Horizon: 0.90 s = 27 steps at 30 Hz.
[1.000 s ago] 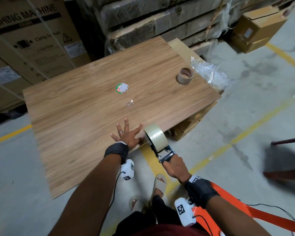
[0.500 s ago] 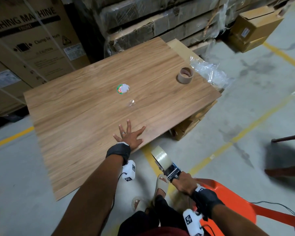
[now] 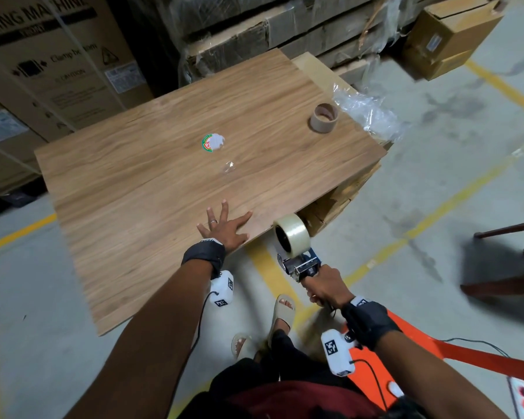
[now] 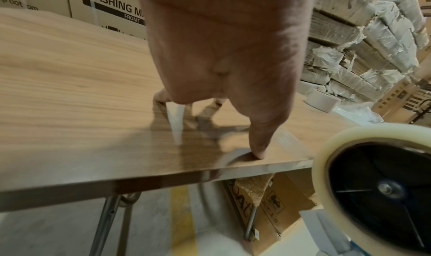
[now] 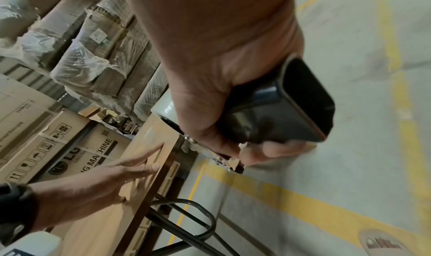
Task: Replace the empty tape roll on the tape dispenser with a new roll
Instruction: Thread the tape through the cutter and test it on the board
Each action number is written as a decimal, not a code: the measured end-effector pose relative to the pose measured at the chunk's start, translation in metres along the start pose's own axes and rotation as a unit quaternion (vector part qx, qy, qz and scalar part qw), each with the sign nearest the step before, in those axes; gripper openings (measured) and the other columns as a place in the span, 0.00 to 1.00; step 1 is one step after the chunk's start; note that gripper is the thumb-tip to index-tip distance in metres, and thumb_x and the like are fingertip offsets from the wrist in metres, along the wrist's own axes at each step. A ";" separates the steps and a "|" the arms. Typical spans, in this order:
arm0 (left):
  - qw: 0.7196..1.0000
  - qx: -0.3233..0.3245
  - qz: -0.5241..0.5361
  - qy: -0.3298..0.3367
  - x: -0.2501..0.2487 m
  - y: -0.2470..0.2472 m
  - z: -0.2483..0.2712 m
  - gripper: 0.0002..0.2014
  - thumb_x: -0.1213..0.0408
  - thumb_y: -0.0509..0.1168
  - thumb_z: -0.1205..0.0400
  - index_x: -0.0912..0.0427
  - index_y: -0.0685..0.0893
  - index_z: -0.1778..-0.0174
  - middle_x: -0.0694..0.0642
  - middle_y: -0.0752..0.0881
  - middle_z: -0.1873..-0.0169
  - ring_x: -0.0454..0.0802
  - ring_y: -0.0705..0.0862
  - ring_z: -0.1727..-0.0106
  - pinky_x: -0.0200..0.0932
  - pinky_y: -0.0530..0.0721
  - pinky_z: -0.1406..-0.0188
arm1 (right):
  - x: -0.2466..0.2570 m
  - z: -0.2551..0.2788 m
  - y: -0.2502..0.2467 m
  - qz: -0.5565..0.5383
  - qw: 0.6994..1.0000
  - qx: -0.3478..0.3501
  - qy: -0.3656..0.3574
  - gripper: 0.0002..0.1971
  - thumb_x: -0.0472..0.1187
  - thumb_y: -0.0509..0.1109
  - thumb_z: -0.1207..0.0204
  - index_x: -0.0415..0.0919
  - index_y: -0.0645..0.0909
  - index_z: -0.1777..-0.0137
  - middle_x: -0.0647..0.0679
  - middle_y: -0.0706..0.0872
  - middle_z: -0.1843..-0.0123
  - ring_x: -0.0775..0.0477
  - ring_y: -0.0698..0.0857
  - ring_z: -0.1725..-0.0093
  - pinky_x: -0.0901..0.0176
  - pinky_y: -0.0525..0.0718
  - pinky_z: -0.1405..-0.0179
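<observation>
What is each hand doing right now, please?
Left hand: open, fingers spread flat on the table.
Right hand: grips the tape dispenser by its handle.

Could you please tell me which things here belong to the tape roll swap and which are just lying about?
Part of the job:
tape dispenser, gripped by the right hand
new tape roll mounted on it
empty cardboard core on the table

Just lying about:
round sticker
clear plastic scrap
plastic wrap
cardboard boxes
</observation>
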<state>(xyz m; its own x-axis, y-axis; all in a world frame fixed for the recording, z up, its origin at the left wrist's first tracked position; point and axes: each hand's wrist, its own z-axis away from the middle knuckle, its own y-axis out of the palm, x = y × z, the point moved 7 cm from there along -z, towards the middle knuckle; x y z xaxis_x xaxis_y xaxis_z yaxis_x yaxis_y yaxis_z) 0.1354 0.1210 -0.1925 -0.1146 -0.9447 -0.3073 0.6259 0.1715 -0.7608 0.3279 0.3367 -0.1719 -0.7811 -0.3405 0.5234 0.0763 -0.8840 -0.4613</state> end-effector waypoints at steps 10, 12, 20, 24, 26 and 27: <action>1.000 -0.021 -0.014 0.014 0.009 0.009 0.009 0.35 0.44 0.66 0.19 0.26 0.57 0.18 0.48 0.37 0.12 0.67 0.35 0.13 0.79 0.40 0.20 | 0.027 0.025 -0.037 -0.052 0.997 -0.045 -0.032 0.07 0.31 0.77 0.29 0.29 0.84 0.54 0.28 0.92 0.62 0.36 0.89 0.75 0.44 0.92 0.71; 0.999 -0.041 -0.016 0.021 0.009 0.009 0.015 0.35 0.45 0.66 0.18 0.30 0.57 0.16 0.49 0.40 0.11 0.66 0.38 0.12 0.77 0.42 0.19 | 0.036 0.033 -0.046 -0.065 0.996 -0.055 -0.041 0.07 0.30 0.77 0.29 0.29 0.84 0.54 0.27 0.92 0.62 0.32 0.91 0.72 0.42 0.92 0.70; 0.980 -0.112 0.155 0.063 0.004 -0.015 0.019 0.37 0.55 0.65 0.21 0.53 0.63 0.14 0.58 0.68 0.16 0.60 0.65 0.15 0.55 0.61 0.15 | 0.080 0.035 -0.063 -0.186 0.980 -0.033 -0.065 0.04 0.26 0.76 0.26 0.26 0.83 0.56 0.31 0.85 0.68 0.36 0.85 0.72 0.51 0.87 0.74; 0.929 -0.153 0.331 0.062 -0.013 -0.047 0.026 0.31 0.70 0.68 0.20 0.58 0.71 0.18 0.57 0.79 0.24 0.49 0.80 0.27 0.37 0.73 0.28 | 0.107 0.022 -0.063 -0.218 0.971 -0.005 -0.093 0.06 0.28 0.76 0.26 0.26 0.82 0.60 0.31 0.85 0.71 0.35 0.86 0.72 0.35 0.90 0.60; 0.888 -0.174 0.423 0.057 -0.022 -0.063 0.027 0.31 0.77 0.66 0.21 0.61 0.73 0.19 0.61 0.83 0.29 0.47 0.83 0.36 0.40 0.78 0.33 | 0.122 0.019 -0.061 -0.231 0.967 0.014 -0.104 0.06 0.28 0.76 0.27 0.25 0.83 0.61 0.31 0.86 0.70 0.34 0.86 0.71 0.35 0.91 0.59; 0.866 -0.176 0.464 0.057 -0.028 -0.067 0.026 0.31 0.81 0.64 0.21 0.63 0.73 0.20 0.65 0.83 0.30 0.49 0.83 0.38 0.45 0.80 0.33 | 0.126 0.019 -0.061 -0.240 0.965 0.022 -0.106 0.06 0.28 0.76 0.27 0.26 0.84 0.63 0.31 0.87 0.69 0.35 0.87 0.71 0.39 0.91 0.60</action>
<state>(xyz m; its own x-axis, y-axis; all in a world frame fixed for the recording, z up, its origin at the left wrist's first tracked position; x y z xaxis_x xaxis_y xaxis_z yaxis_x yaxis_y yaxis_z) 0.1163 0.1285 -0.1184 0.2239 -0.3237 -0.9193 0.2166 0.9362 -0.2769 0.2367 0.3412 -0.0640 -0.5897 0.0577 0.8056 -0.2324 -0.9674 -0.1009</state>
